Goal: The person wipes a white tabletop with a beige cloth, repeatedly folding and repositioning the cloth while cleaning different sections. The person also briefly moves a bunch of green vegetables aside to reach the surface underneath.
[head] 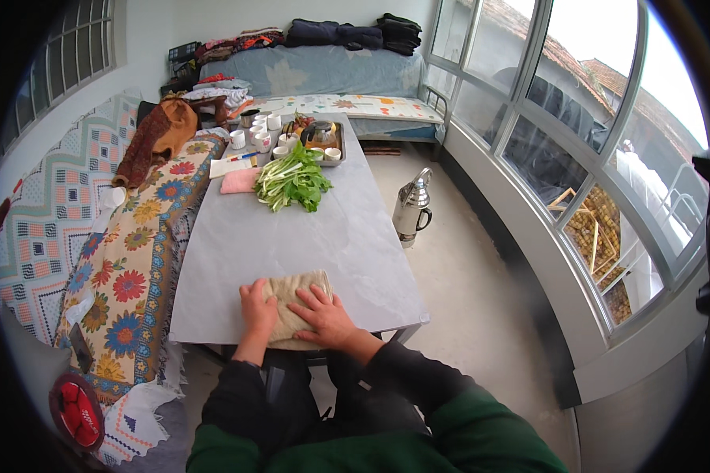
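Note:
A folded beige cloth (287,313) lies at the near edge of the grey table (296,242). My left hand (259,310) rests on its left side, with the fingers curled at its edge. On the right part of the cloth, my right hand (325,318) lies flat with the fingers spread. Farther up the table is a bunch of leafy green vegetables (296,180), and a rolled pink cloth (238,181) touches its left side. Behind these are a notepad (225,168) with a pen and several white cups (262,142).
A metal tray (341,155) holds a glass teapot (320,135), fruit and cups. On the floor to the right stands a steel vacuum flask (412,207). A sofa with a floral cover (136,260) runs along the table's left side, and windows line the right wall.

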`<state>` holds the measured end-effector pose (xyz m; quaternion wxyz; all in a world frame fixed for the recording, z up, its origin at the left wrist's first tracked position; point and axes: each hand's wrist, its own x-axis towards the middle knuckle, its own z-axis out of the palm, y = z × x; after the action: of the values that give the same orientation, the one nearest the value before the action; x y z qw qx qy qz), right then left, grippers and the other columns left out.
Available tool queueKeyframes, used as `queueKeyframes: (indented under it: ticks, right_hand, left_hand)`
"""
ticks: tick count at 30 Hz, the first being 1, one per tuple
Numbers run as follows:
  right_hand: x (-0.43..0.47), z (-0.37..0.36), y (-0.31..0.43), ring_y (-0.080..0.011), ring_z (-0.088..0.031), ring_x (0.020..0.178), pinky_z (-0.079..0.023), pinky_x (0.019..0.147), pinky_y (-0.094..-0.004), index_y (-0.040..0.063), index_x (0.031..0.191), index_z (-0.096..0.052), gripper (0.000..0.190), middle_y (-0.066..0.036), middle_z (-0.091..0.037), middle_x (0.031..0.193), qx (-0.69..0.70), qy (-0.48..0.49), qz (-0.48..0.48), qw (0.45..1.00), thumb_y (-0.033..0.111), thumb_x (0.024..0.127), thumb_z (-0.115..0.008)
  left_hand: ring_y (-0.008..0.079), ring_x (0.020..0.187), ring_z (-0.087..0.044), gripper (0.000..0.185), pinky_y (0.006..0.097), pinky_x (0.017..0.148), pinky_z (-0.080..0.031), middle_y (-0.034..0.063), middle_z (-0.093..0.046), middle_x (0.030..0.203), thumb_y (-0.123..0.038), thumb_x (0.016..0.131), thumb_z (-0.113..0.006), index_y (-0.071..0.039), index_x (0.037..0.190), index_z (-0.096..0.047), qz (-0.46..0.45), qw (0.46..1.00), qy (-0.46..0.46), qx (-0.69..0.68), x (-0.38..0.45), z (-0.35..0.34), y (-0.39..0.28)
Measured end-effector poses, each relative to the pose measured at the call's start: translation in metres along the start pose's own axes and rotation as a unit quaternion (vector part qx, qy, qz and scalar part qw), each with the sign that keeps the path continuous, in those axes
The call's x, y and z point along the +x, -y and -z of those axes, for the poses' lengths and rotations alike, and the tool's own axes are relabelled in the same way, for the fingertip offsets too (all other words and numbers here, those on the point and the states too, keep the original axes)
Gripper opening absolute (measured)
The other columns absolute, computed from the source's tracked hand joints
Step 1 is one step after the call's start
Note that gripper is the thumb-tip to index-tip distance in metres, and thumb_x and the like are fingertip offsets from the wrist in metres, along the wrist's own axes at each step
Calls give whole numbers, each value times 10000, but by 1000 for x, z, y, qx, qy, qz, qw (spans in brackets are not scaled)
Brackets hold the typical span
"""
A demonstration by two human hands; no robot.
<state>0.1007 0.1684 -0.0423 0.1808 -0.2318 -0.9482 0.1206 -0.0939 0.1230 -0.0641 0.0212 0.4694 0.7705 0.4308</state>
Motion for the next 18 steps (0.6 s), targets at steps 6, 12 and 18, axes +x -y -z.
queueKeyframes:
  ticks: [6,12,18]
  right_hand:
    - [64,-9,-8,-335,-238,1388,-290,998,-634,215,1355,-477,657,-64,-336,1478,3,52,-56,997,442,769,-667]
    - [113,-11,-27,-297,-218,1406,-284,1011,-622,233,1348,-487,628,-35,-323,1494,6,85,-60,995,429,777,-663]
    - [149,-17,-35,-311,-235,1401,-307,1002,-616,231,1348,-488,585,-40,-328,1492,-1,88,-91,992,405,812,-647]
  left_hand:
    - [343,1163,-477,442,452,943,-416,168,-480,1238,-99,735,-677,-69,1165,-579,-136,977,15,163,40,14,-2]
    - [307,1343,-328,664,502,1067,-292,137,-393,1415,-189,773,-688,-49,1351,-393,-169,952,159,197,17,30,-3]
    - [301,1372,-291,729,471,1080,-294,124,-351,1454,-154,771,-698,-71,1399,-338,-170,948,196,186,69,16,28]
